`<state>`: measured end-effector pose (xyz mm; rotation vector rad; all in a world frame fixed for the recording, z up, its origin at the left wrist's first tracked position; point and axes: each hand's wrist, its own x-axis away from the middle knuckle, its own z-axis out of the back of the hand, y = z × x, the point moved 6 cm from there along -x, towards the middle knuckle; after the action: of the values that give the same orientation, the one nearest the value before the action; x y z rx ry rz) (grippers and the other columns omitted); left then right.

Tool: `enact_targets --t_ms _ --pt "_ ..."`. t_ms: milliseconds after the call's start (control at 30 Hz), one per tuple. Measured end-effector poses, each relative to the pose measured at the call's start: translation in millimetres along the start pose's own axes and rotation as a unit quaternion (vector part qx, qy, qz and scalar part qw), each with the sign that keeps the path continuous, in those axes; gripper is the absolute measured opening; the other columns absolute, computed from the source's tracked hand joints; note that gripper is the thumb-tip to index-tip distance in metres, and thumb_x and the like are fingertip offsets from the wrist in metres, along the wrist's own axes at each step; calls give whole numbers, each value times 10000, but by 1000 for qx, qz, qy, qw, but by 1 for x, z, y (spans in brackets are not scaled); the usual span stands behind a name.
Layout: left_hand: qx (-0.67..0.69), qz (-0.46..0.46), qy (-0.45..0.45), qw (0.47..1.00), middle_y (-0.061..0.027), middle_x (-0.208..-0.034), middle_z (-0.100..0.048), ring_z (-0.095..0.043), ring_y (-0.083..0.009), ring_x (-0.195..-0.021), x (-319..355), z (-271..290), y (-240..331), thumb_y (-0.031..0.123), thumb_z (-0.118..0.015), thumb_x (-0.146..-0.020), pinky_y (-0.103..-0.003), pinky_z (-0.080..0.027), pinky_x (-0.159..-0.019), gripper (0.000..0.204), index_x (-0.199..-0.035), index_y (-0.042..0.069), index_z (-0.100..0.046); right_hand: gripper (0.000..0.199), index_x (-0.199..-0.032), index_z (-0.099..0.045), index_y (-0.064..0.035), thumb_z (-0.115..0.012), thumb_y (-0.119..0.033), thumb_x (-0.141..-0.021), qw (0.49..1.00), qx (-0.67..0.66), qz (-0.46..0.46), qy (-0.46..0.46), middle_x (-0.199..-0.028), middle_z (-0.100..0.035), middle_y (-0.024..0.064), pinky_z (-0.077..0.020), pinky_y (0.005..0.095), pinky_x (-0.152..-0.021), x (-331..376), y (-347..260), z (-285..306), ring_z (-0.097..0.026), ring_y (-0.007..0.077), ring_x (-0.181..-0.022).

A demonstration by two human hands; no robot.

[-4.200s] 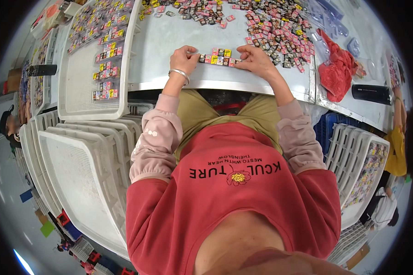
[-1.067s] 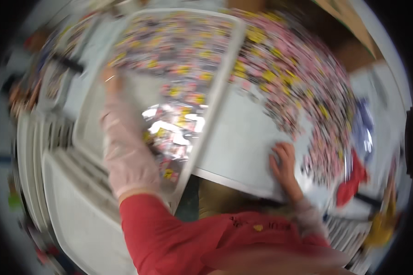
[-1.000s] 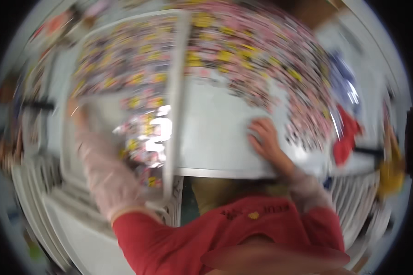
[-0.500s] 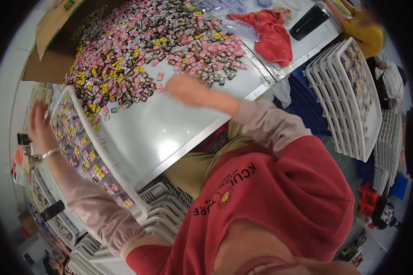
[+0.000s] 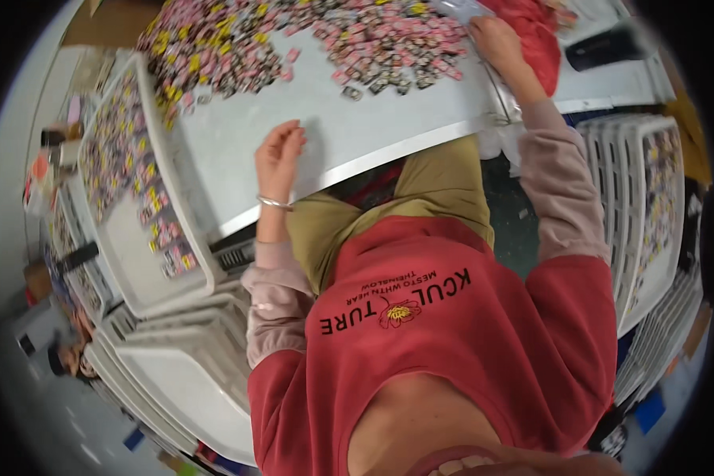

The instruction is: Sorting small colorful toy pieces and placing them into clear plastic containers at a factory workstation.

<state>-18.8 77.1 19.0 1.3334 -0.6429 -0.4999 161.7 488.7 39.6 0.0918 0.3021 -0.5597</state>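
Observation:
My left hand (image 5: 280,155), with a silver bangle at its wrist, hovers over the near part of the white table (image 5: 238,159). Its fingers curl loosely, slightly apart, and I see nothing in them. Farther off and to the right, my right hand (image 5: 497,46) is at the seam of the table, beside a red cloth (image 5: 535,40) and some clear plastic (image 5: 460,8). Those fingers are bent together; what they hold, if anything, is hidden. Small pink, black and yellow pieces (image 5: 389,47) lie heaped across the far half of the table.
A white tray (image 5: 170,170) with rows of similar pieces stands at the table's left edge, its near part bare. White trays (image 5: 190,365) are stacked below it, and more trays (image 5: 627,206) stand at right. A black tumbler (image 5: 607,46) is beyond the red cloth.
My left hand has moved from above the left tray rightward to over the table. My right hand has gone from the pile's near edge to the red cloth. The view has shifted too.

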Motion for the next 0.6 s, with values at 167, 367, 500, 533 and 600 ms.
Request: enact_targets --t_ms 167,367,500,533,600 --pt "-53 -104 137 984 -63 -936 -658 -615 -117 -819 45 -3 -22 6 -567 -896 -255 -499 -745 176 -1053 -48 -624 138 -899 -599 -53 -488 -117 -848 994 30 82 59 -915 -632 152 -517 481 -671 4 -7 -3 -639 377 -823" --pt "-266 -260 210 904 -115 -837 -639 -621 -196 -706 57 -16 9 -49 -568 -826 -285 -482 -603 149 -939 0 -651 171 -939 -613 -85 -515 -200 -857 996 62 -62 -25 -944 -659 164 -520 488 -697 -27 29 -16 -642 370 -853" --pt "-252 -266 197 909 -129 -836 -635 -618 -229 -685 54 -21 10 -59 -578 -801 -278 -480 -602 155 -924 5 -648 261 -912 -655 -91 -598 -338 -850 988 -100 -62 -104 -826 -670 141 -504 398 -674 -36 78 -36 -665 266 -774" --pt "-256 -263 204 907 -129 -836 -635 -618 -229 -685 55 -19 10 -59 -578 -801 -278 -480 -602 155 -924 5 -648 313 -929 -675 -93 -627 -390 -842 977 -132 -143 -83 -783 -667 130 -488 356 -658 -41 84 -27 -658 222 -731" --pt "-244 -276 218 904 -116 -829 -634 -615 -210 -680 59 -14 9 -36 -591 -808 -266 -475 -596 140 -928 6 -648 286 -1013 -683 -107 -613 -345 -871 980 -183 -78 27 -818 -688 103 -501 316 -683 -47 51 19 -663 209 -735"
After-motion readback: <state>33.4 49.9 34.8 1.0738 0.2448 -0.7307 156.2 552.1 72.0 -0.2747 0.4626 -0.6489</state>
